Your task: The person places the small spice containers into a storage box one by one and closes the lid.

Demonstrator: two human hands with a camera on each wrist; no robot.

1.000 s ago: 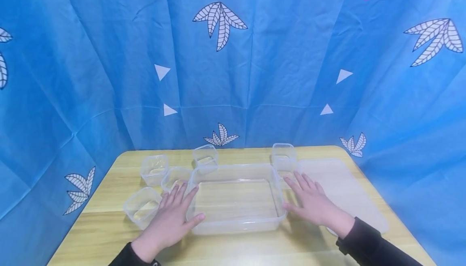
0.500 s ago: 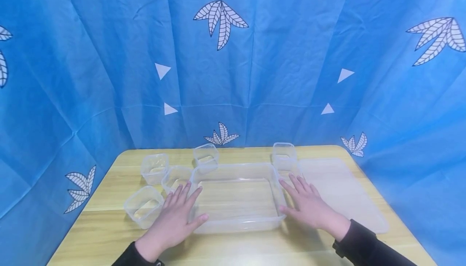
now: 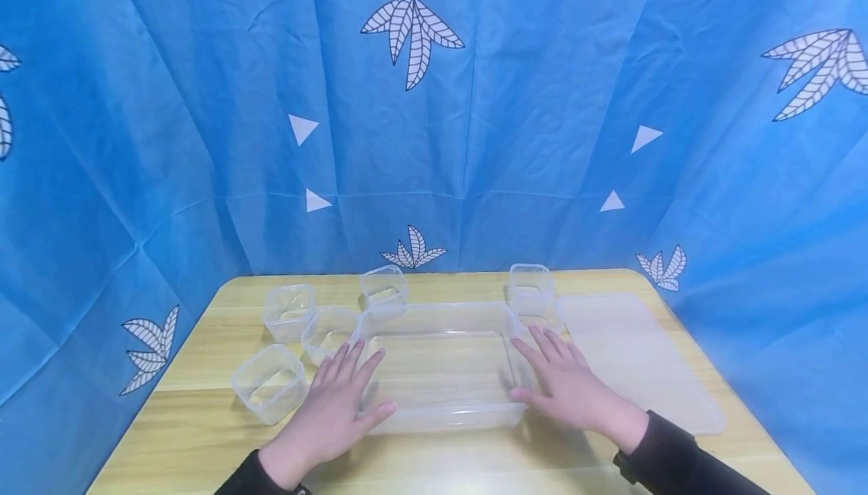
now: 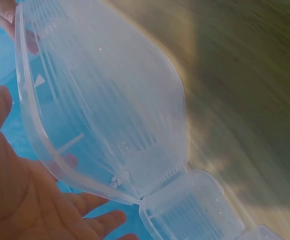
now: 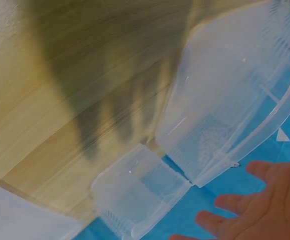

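Left hand (image 3: 332, 408) and right hand (image 3: 573, 382) have drawn a little closer together over the past second; each now overlaps more of its end of a large clear plastic box (image 3: 447, 418) as seen from the head. This rectangular box rests upright on the table (image 3: 434, 472), centred in front of the person; its bottom shows wood grain through the plastic. Both hands are spread wide, palms down, fingers fairly straight and pointing away from the person, thumbs turned inward; whether either touches the rim, I cannot tell. Past the box's left end stand three small clear tubs: a near tub (image 3: 270, 397), a middle tub (image 3: 330, 329) just beside the box, and a far-left tub (image 3: 289, 314); behind the box's back left corner stands another, the back tub (image 3: 384, 288). Near the back right corner shows a right-hand tub (image 3: 531, 276), with more clear plastic in front of it, overlapping too much to count. Further right lies a flat, translucent rectangular sheet (image 3: 644, 359), partly covered by the right arm's black sleeve (image 3: 667, 450); pale wood-grained table surrounds everything; beyond hangs a blue curtain (image 3: 468, 141) printed with white leaves and triangles.
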